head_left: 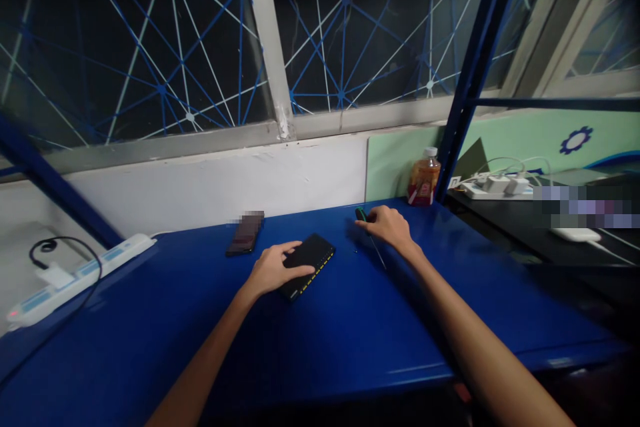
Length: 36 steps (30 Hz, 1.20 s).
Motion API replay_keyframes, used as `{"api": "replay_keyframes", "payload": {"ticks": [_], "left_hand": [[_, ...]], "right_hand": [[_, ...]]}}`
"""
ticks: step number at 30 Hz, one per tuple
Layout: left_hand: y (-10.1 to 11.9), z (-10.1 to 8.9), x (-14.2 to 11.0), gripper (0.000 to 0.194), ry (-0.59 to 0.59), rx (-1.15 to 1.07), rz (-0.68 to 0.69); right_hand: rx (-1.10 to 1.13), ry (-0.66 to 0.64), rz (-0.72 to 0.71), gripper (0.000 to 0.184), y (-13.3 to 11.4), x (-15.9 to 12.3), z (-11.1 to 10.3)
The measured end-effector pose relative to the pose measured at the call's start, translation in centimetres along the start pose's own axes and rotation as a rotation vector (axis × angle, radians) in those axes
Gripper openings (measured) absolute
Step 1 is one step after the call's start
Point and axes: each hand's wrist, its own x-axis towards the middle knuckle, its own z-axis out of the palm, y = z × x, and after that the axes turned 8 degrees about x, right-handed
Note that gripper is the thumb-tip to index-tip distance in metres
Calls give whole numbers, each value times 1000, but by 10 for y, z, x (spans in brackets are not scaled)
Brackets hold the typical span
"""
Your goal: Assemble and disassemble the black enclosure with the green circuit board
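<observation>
A flat black network switch (311, 255) with a row of yellow-marked ports along one side lies on the blue table (380, 340). My left hand (277, 267) grips its left part, the thumb along the port side and the fingers over the far side. To the right, my right hand (389, 225) is closed around a screwdriver (365, 216) with a black and green handle. Its thin shaft slants down toward the tabletop, apart from the switch. Between the switch and the screwdriver lies a tiny bright piece (355, 251), perhaps a screw, too small to be sure.
A dark phone (246, 233) lies behind my left hand. On the left is a white power strip (85, 280) with a plug and black cable. A bottle of reddish drink (424, 177) stands at the back right, by a blue metal post (463, 80). Another strip with chargers (500, 185) sits beyond.
</observation>
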Motion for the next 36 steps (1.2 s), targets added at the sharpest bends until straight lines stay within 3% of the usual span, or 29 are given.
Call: {"api": "replay_keyframes", "payload": {"ticks": [6, 13, 19, 23, 26, 29, 36], "left_hand": [[10, 6, -8, 92, 70, 313, 129], [20, 8, -10, 71, 66, 416, 204], [15, 8, -7, 76, 6, 424, 228], [26, 13, 1, 84, 3, 486, 234], [41, 23, 9, 81, 45, 555, 235], [52, 33, 14, 64, 108, 591, 227], [46, 28, 8, 64, 60, 496, 297]], "right_hand": [[8, 17, -17, 40, 1, 0, 1], [103, 95, -44, 38, 0, 0, 0], [294, 259, -88, 36, -1, 0, -6], [461, 360, -159, 34, -2, 0, -9], [568, 361, -162, 32, 0, 2, -8], [633, 333, -90, 28, 5, 5, -6], [719, 294, -29, 23, 11, 10, 3]]}}
